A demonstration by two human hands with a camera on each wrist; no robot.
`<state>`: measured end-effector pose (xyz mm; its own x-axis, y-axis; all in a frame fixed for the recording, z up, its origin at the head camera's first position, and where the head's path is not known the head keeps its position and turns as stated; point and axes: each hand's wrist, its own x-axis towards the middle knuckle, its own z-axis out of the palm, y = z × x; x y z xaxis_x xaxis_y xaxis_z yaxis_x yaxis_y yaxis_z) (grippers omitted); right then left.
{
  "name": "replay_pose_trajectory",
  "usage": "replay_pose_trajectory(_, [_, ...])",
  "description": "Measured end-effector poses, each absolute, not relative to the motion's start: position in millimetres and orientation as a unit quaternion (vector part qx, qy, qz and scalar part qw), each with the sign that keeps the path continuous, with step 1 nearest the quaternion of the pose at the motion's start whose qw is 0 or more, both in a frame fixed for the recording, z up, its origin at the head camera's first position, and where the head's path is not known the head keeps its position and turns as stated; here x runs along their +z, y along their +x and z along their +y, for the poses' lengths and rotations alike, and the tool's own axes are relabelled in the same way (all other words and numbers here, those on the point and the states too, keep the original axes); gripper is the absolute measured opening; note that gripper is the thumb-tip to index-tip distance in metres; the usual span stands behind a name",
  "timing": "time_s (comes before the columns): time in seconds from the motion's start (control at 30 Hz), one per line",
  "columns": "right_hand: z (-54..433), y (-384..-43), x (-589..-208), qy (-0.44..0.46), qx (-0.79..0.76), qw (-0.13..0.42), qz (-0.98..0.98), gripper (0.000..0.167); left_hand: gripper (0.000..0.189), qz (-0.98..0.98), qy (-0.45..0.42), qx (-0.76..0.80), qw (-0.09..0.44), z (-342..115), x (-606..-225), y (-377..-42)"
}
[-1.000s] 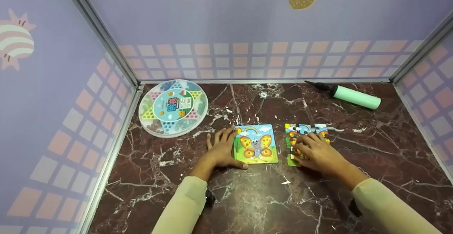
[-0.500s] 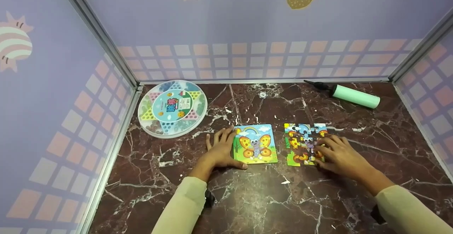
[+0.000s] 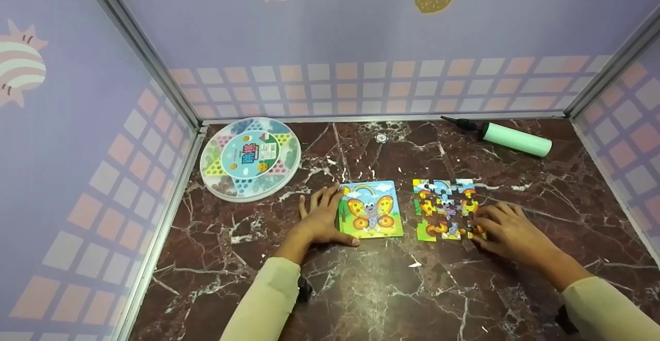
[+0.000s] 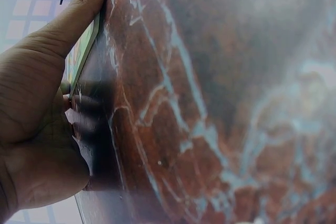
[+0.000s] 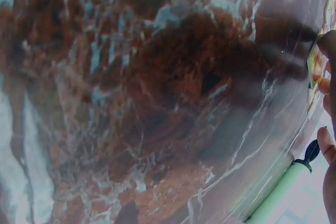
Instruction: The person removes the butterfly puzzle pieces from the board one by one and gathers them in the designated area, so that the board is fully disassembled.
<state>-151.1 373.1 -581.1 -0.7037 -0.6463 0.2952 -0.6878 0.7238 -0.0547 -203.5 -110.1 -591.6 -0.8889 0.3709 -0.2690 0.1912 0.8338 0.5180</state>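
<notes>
A square butterfly picture board [image 3: 371, 209] lies flat in the middle of the table in the head view. My left hand [image 3: 322, 222] rests at its left side, thumb along the lower edge and fingertips by the upper left corner. In the left wrist view the thumb [image 4: 79, 11] is stretched along the board's edge. To the right lies a butterfly jigsaw puzzle [image 3: 446, 204], its pieces set in rows with gaps between them. My right hand [image 3: 515, 232] pinches the lower right puzzle piece [image 3: 478, 231], partly hidden under the fingers.
A round Chinese checkers set [image 3: 251, 159] in a clear case lies at the back left. At the back right is a green hand pump [image 3: 517, 140] with a black nozzle. A small white disc [image 3: 381, 138] lies near the back wall. Walls enclose the table's back and sides.
My right hand has moved right, from over the puzzle's middle to its lower right piece. The lower row's pieces now stand further apart. The left hand stays by the board.
</notes>
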Motion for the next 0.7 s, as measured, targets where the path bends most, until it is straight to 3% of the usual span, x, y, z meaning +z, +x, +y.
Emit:
replay_pose_trajectory(0.37, [371.5, -151.3, -586.5, 0.383, 0.096, 0.139, -0.908, 0.043, 0.141, 0.939, 0.155, 0.246, 0.184, -113.4, -598.0, -208.3])
replay_pose_trajectory(0.7, [364.3, -149.3, -592.2, 0.389, 0.1, 0.151, -0.903, 0.035, 0.142, 0.941, 0.155, 0.232, 0.192, -115.7, -591.9, -207.4])
